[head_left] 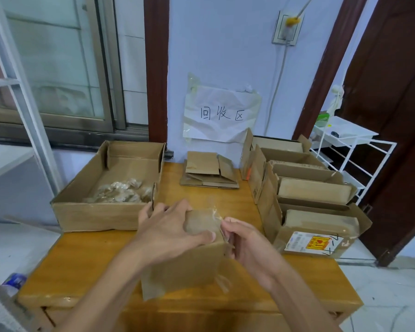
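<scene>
A small brown cardboard box (189, 264) stands on the wooden table (86, 259) right in front of me. My left hand (168, 226) lies over its top, fingers curled round the upper edge and thumb pressing the near side. My right hand (247, 243) pinches a strip of clear tape (217, 215) at the box's right top corner. More loose tape hangs at the box's lower right side.
A large open carton (77, 212) holding crumpled tape scraps sits at the left. Flattened cardboard (209, 173) lies at the back centre. A row of several open boxes (314, 190) lines the right side. A white wire rack (355, 149) stands behind them.
</scene>
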Action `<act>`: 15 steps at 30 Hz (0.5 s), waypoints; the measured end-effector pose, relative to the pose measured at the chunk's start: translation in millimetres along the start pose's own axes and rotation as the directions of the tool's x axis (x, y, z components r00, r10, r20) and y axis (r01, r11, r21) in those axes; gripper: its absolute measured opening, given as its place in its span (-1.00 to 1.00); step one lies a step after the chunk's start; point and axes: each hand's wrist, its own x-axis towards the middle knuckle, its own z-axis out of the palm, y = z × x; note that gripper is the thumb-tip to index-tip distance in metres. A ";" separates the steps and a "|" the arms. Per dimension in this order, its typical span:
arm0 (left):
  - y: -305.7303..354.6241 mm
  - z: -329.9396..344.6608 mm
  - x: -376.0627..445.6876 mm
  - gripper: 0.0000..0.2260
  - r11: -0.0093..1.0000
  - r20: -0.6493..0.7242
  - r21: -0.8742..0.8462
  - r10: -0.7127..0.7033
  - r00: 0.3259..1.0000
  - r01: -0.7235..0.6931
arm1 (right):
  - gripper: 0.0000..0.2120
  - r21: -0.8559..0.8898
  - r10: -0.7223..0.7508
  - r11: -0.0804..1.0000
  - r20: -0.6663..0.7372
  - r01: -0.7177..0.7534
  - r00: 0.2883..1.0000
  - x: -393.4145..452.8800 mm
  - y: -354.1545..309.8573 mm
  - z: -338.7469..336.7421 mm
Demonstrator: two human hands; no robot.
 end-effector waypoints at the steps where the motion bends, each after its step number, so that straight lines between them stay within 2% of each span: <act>1: 0.7 -2.5 1.7 -0.46 1.000 0.024 -0.007 -0.009 1.000 0.010 | -0.69 0.016 -0.008 1.000 0.003 0.008 1.000 0.5 1.0 -0.6; 4: 3.9 -11.2 9.7 -0.47 0.998 0.149 -0.001 -0.056 0.987 0.057 | -0.69 -0.043 0.002 0.999 -0.007 -0.002 1.000 0.8 -3.9 -1.6; 8: 8.1 -15.7 17.3 -0.48 0.995 0.216 0.003 -0.100 0.971 0.102 | -0.67 -0.313 0.019 0.949 -0.044 -0.032 0.999 -1.6 -26.0 1.0; 10: 10.4 -15.9 17.1 -0.48 0.992 0.224 0.006 -0.121 0.967 0.123 | -0.70 -0.494 -0.048 0.869 -0.045 0.020 0.998 -4.2 -35.5 1.4; 11: 11.8 -15.6 16.6 -0.47 0.992 0.223 0.012 -0.125 0.967 0.125 | -0.71 -0.604 -0.114 0.793 -0.021 0.078 0.993 -6.1 -39.6 1.2; 12: 12.3 -15.9 15.1 -0.46 0.992 0.220 0.016 -0.128 0.967 0.128 | -0.69 -0.726 -0.181 0.673 0.023 0.141 0.983 -7.5 -44.4 1.6; 14: 13.0 -15.1 15.4 -0.44 0.992 0.216 0.023 -0.123 0.969 0.121 | -0.62 -0.934 -0.247 0.287 0.142 0.212 0.958 -10.9 -58.7 1.0; 15: 12.1 -14.9 15.3 -0.44 0.993 0.209 0.023 -0.119 0.971 0.117 | -0.63 -0.967 -0.237 0.104 0.205 0.234 0.950 -10.7 -68.5 4.4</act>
